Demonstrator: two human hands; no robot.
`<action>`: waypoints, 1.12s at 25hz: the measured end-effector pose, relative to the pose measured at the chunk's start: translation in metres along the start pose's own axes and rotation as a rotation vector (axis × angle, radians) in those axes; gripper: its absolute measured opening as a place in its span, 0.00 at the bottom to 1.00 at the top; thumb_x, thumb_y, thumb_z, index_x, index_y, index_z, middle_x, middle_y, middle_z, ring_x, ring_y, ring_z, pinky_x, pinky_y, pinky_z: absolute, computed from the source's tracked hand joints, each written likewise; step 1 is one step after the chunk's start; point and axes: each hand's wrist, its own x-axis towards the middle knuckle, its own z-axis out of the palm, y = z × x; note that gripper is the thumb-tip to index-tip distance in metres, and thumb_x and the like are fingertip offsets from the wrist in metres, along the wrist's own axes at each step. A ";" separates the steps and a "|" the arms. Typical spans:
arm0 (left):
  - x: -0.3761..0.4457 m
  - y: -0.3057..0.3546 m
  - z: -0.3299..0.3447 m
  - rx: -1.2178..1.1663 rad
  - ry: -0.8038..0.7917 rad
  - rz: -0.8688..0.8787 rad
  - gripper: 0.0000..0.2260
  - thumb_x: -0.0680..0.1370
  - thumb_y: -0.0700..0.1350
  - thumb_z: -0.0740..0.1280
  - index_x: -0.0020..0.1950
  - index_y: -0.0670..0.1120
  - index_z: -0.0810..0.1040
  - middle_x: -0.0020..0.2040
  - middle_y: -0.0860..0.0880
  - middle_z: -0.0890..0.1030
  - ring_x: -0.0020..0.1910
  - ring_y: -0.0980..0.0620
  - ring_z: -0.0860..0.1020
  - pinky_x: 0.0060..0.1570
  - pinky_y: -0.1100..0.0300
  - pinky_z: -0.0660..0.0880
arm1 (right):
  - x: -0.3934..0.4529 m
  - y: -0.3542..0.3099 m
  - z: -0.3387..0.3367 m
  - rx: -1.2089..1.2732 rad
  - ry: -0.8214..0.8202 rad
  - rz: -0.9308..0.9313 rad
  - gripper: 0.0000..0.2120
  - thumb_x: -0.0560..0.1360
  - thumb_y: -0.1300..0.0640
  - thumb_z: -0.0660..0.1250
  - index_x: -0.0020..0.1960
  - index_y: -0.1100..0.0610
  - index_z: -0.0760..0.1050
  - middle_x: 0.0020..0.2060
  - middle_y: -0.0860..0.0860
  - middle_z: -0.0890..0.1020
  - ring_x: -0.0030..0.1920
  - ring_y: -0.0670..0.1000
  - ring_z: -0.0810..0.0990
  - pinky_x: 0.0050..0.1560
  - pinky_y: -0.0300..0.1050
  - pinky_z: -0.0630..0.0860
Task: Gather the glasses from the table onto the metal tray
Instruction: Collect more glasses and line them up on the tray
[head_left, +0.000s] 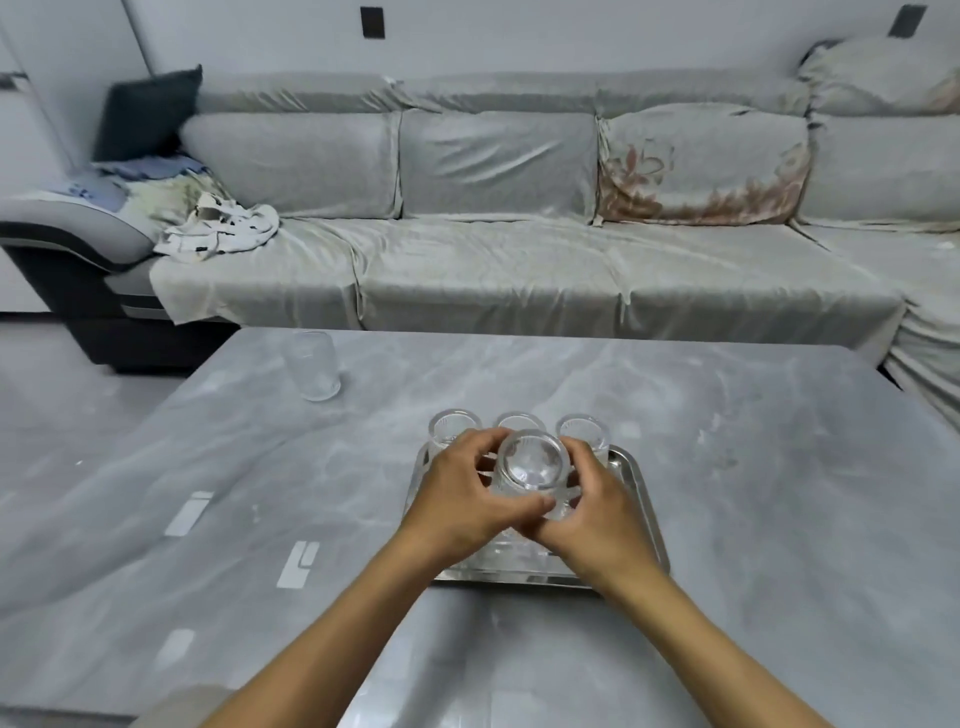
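Note:
A metal tray (643, 499) lies on the grey table (753, 467), near its front middle. Three clear glasses stand upside down along the tray's far edge: left (451, 427), middle (517, 420), right (584, 430). Over the tray's centre a fourth clear glass (532, 460) is held upside down between both hands. My left hand (460, 501) wraps its left side and my right hand (592, 512) wraps its right side. One more clear glass (313, 365) stands alone at the table's far left, away from the tray.
A long grey covered sofa (519, 249) runs behind the table, with crumpled clothes (218, 223) and a dark cushion (148, 111) at its left end. Bright window reflections (296, 564) show on the table's left part.

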 end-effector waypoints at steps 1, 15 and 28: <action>-0.002 -0.002 -0.001 -0.031 -0.042 0.006 0.28 0.62 0.50 0.81 0.60 0.54 0.78 0.52 0.56 0.83 0.51 0.59 0.81 0.50 0.65 0.78 | -0.003 0.005 0.003 0.008 0.022 0.025 0.29 0.58 0.44 0.78 0.56 0.42 0.70 0.46 0.33 0.80 0.47 0.37 0.79 0.43 0.31 0.74; -0.020 -0.100 -0.018 0.022 0.048 -0.298 0.36 0.58 0.47 0.73 0.63 0.66 0.70 0.52 0.66 0.81 0.50 0.70 0.79 0.43 0.73 0.74 | -0.006 0.046 0.038 -0.012 -0.061 0.159 0.40 0.59 0.42 0.78 0.68 0.45 0.66 0.52 0.39 0.77 0.56 0.48 0.77 0.54 0.41 0.73; -0.021 -0.108 -0.016 0.038 0.034 -0.238 0.37 0.62 0.44 0.77 0.67 0.63 0.69 0.53 0.66 0.81 0.50 0.75 0.77 0.40 0.81 0.70 | -0.006 0.049 0.041 -0.041 -0.053 0.133 0.41 0.60 0.42 0.79 0.68 0.46 0.65 0.58 0.45 0.79 0.57 0.48 0.77 0.56 0.44 0.74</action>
